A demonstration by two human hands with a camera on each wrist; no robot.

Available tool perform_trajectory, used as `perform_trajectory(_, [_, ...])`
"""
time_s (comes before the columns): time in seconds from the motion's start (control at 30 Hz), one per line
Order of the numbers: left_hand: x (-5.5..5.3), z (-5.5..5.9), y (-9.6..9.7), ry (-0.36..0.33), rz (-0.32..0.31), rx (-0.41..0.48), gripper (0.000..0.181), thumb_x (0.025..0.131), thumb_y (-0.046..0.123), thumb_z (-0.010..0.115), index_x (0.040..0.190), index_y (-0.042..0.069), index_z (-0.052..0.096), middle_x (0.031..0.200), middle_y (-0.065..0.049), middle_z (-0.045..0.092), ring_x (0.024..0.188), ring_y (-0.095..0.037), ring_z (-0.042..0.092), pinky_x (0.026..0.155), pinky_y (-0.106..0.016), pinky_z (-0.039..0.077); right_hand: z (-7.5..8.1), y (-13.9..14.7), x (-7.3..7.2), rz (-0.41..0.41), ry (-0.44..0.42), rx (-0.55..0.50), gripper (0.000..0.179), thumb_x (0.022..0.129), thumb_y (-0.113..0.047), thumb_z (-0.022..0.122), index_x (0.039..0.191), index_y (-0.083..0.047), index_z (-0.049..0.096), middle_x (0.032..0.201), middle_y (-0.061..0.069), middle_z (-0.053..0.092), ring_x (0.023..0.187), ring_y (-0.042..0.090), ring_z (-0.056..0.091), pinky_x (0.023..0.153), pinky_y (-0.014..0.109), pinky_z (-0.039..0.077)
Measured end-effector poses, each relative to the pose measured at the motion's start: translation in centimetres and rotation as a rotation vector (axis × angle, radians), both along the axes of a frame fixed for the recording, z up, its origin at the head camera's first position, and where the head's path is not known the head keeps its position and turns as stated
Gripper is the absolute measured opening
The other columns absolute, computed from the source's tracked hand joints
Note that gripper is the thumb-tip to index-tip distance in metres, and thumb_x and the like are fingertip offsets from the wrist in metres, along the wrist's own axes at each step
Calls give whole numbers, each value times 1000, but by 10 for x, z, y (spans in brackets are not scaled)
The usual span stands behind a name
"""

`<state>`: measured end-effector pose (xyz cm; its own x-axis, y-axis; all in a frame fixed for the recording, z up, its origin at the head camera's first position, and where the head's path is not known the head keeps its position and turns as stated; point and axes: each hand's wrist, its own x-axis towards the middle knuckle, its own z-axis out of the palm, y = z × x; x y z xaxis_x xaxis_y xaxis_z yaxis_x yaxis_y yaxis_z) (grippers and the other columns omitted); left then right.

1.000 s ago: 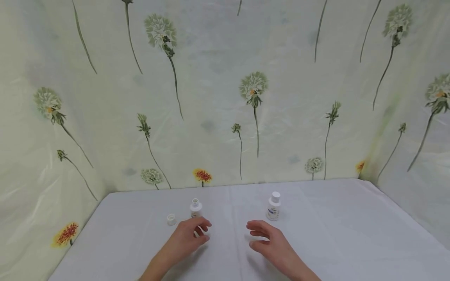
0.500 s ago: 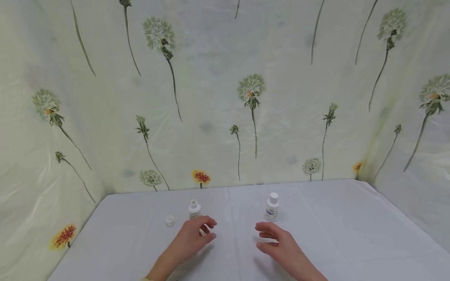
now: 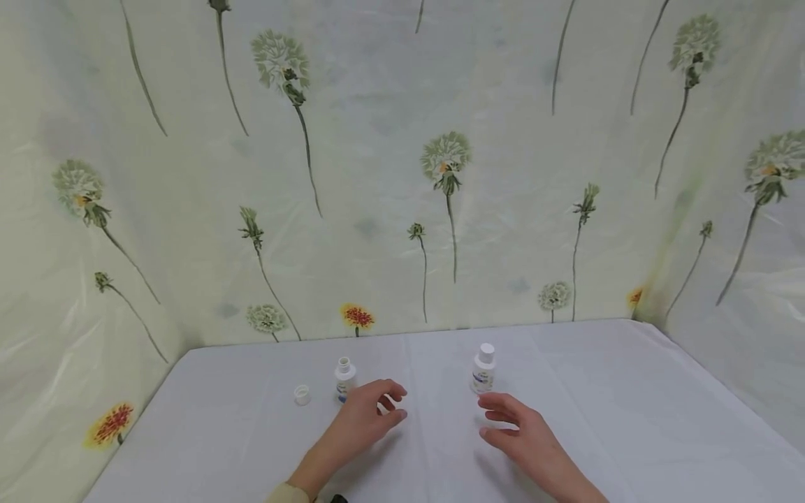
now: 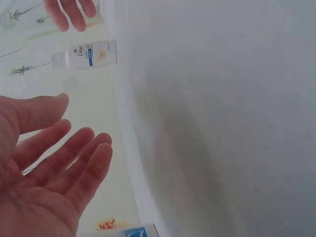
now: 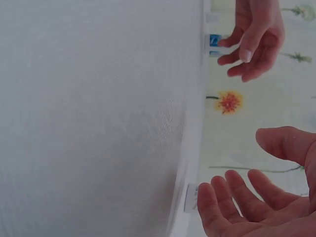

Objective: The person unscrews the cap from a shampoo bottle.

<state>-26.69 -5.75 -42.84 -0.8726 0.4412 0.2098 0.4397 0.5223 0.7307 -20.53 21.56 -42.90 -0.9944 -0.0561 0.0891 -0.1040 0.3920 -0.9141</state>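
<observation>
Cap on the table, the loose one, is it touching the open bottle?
Apart: the head view shows a strip of bare tablecloth between the cap and the open bottle.

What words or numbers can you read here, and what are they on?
"Dove": on the capped, white, cylindrical, plastic-looking bottle, in the left wrist view; its smaller print is too blurred to read.
Unreadable: print on the uncapped, white, cylindrical, plastic-looking bottle; blurred in the head view, cut off in the left wrist view.
None that I can make out: the loose, white, round, plastic-looking cap.
</observation>
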Motion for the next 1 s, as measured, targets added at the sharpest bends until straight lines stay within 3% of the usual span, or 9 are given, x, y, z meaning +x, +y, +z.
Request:
perform_trajectory(0.3, [-4, 8, 19, -11, 35, 18, 21, 91, 16, 72, 110, 11, 66, 103, -4, 66, 89, -14, 60, 76, -27, 52, 1, 19, -6, -39, 17, 70, 47, 87, -4, 72, 130, 4, 55, 128, 19, 59, 115, 34, 58, 89, 34, 52])
perform_trajectory(0.8, [-18, 2, 44, 21, 19, 59, 18, 91, 14, 71, 108, 9, 67, 102, -5, 67, 90, -14, 61, 75, -26, 51, -2, 38, -20, -52, -14, 145, 52, 87, -10, 73, 132, 4, 53, 129, 22, 58, 116, 38, 57, 86, 43, 53])
perform_trajectory(1.0, [-24, -1, 51, 4, 22, 56, 20, 91, 15, 71, 109, 8, 67, 102, -5, 67, 90, -13, 60, 72, -23, 50, -2, 42, -27, -45, 20, 187, 53, 88, -10, 73, 134, 4, 51, 132, 23, 56, 117, 37, 56, 89, 42, 52])
